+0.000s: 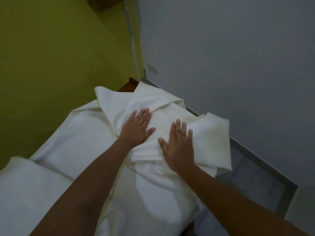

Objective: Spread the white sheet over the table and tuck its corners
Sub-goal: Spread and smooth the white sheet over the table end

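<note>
Fingers point(178, 126) straight and spread on both hands, gripping nothing. White sheet point(76, 133) draped over table point(129, 86), far end bunched in loose folds near wall corner point(141, 72). Forearms point(95, 167) extended forward. Left hand point(136, 129) and right hand point(179, 147) flat, palms down, side by side on bunched folds.

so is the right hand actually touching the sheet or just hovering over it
Touching. The head view shows the right hand lying flat, fingers straight, on the bunched part of the sheet, with no gap between palm and cloth.
</note>
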### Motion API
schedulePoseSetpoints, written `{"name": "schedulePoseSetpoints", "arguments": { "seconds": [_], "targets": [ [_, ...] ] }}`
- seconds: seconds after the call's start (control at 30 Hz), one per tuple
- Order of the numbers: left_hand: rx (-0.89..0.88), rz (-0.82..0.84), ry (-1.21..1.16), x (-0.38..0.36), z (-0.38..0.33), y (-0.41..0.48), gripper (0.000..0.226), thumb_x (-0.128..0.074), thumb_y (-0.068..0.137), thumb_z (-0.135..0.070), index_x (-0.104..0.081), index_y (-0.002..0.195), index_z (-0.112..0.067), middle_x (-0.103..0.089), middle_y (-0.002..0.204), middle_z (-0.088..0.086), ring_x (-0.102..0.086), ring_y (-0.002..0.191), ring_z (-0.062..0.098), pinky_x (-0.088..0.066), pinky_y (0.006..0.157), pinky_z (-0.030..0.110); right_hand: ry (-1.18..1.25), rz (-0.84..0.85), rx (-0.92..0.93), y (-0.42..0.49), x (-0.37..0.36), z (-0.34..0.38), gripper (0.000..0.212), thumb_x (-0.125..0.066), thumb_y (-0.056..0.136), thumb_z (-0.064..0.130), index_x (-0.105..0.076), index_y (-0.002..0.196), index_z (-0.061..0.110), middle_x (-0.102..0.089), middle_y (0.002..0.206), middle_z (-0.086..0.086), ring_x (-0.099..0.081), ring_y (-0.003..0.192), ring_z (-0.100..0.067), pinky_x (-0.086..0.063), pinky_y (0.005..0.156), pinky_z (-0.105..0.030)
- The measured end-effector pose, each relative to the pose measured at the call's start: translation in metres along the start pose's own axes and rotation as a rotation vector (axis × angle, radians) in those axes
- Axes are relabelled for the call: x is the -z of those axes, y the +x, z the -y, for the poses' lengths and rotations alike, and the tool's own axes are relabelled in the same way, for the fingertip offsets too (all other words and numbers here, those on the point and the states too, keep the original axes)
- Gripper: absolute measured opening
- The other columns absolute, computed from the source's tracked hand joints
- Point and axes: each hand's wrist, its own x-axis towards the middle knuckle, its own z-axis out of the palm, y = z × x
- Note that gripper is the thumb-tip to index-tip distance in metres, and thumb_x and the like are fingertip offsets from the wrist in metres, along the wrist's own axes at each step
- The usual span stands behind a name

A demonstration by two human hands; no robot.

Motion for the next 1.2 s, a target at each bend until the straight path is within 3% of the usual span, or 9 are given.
{"name": "schedulePoseSetpoints", "arguments": {
  "seconds": [0.07, 0.23, 0.3, 0.4, 0.67, 0.8, 0.9, 1.0, 1.2],
  "targets": [
    [0.036, -0.025, -0.028, 0.0, 0.007, 0.008, 0.077, 0.002, 0.095, -0.054, -0.024, 0.149, -0.005, -0.026, 0.156, 0.011, -0.02, 0.146, 0.022, -0.001, 0.118, 0.037, -0.043, 0.013, -0.022, 0.005, -0.005, -0.013, 0.088, 0.0, 0.09, 0.065, -0.022, 0.149, 0.004, -0.02, 0.157, -0.015, -0.014, 0.146, -0.032, -0.005, 0.119, -0.047],
    [0.107, -0.085, 0.062, 0.008, 0.058, 0.045, 0.08, 0.011, 0.086, -0.05, -0.01, 0.152, -0.008, -0.011, 0.16, 0.006, -0.005, 0.148, 0.018, 0.008, 0.118, 0.039, -0.101, 0.048, -0.001, 0.02, -0.011, -0.034, 0.086, -0.013, 0.09, 0.066, -0.011, 0.151, 0.006, -0.008, 0.16, -0.013, 0.001, 0.148, -0.028, 0.008, 0.118, -0.043],
    [0.073, -0.075, 0.099, 0.013, 0.074, 0.059, 0.079, 0.012, 0.088, -0.048, -0.01, 0.151, -0.007, -0.01, 0.16, 0.008, -0.005, 0.148, 0.019, 0.008, 0.117, 0.04, -0.094, 0.05, -0.01, 0.027, -0.013, -0.032, 0.085, -0.013, 0.09, 0.065, -0.009, 0.151, 0.006, -0.006, 0.16, -0.013, 0.003, 0.148, -0.028, 0.01, 0.117, -0.042],
    [0.051, -0.059, 0.127, 0.015, 0.09, 0.077, 0.064, -0.005, 0.098, -0.044, -0.007, 0.152, -0.008, -0.007, 0.161, 0.008, -0.002, 0.149, 0.018, 0.005, 0.119, 0.042, -0.076, 0.027, -0.041, 0.043, -0.021, -0.03, 0.084, -0.015, 0.09, 0.063, -0.007, 0.151, 0.005, -0.005, 0.16, -0.013, 0.003, 0.148, -0.027, 0.012, 0.117, -0.042],
    [0.353, 0.032, -0.159, 0.032, 0.114, 0.142, 0.063, -0.011, 0.101, -0.044, -0.007, 0.151, -0.005, -0.005, 0.161, 0.009, -0.001, 0.148, 0.021, 0.004, 0.118, 0.046, -0.12, 0.002, -0.037, 0.062, -0.027, -0.028, 0.082, -0.023, 0.093, 0.062, -0.014, 0.15, 0.003, -0.013, 0.159, -0.014, -0.004, 0.148, -0.028, 0.007, 0.118, -0.043],
    [0.359, 0.022, -0.128, 0.037, 0.13, 0.156, 0.064, -0.013, 0.102, -0.043, -0.013, 0.149, 0.0, -0.013, 0.159, 0.016, -0.008, 0.147, 0.028, -0.001, 0.118, 0.05, -0.128, 0.001, -0.048, 0.064, -0.022, -0.035, 0.084, -0.016, 0.092, 0.064, -0.012, 0.151, 0.005, -0.01, 0.16, -0.011, 0.001, 0.148, -0.026, 0.008, 0.118, -0.042],
    [0.256, -0.141, -0.139, 0.038, 0.116, 0.148, 0.059, -0.016, 0.103, -0.038, -0.016, 0.15, -0.002, -0.017, 0.158, 0.014, -0.01, 0.148, 0.026, 0.0, 0.119, 0.051, -0.142, 0.008, -0.063, 0.068, -0.015, -0.048, 0.085, -0.01, 0.09, 0.067, -0.007, 0.151, 0.007, -0.006, 0.16, -0.009, 0.004, 0.148, -0.024, 0.011, 0.117, -0.041],
    [0.268, -0.258, -0.273, 0.04, 0.086, 0.116, 0.056, -0.018, 0.103, -0.034, -0.014, 0.151, -0.005, -0.013, 0.16, 0.011, -0.007, 0.148, 0.021, 0.002, 0.119, 0.048, -0.16, 0.034, -0.067, 0.069, -0.004, -0.071, 0.088, -0.005, 0.088, 0.068, -0.007, 0.151, 0.006, -0.006, 0.16, -0.011, 0.002, 0.148, -0.024, 0.008, 0.118, -0.043],
    [0.311, -0.174, -0.445, 0.018, 0.026, 0.028, 0.06, -0.01, 0.099, -0.04, -0.005, 0.152, -0.011, -0.003, 0.161, 0.005, 0.002, 0.148, 0.015, 0.008, 0.119, 0.041, -0.062, -0.013, -0.245, 0.058, 0.017, -0.1, 0.089, -0.001, 0.086, 0.064, -0.012, 0.15, 0.002, -0.012, 0.159, -0.017, -0.006, 0.147, -0.031, 0.0, 0.119, -0.05]
  ]
}}
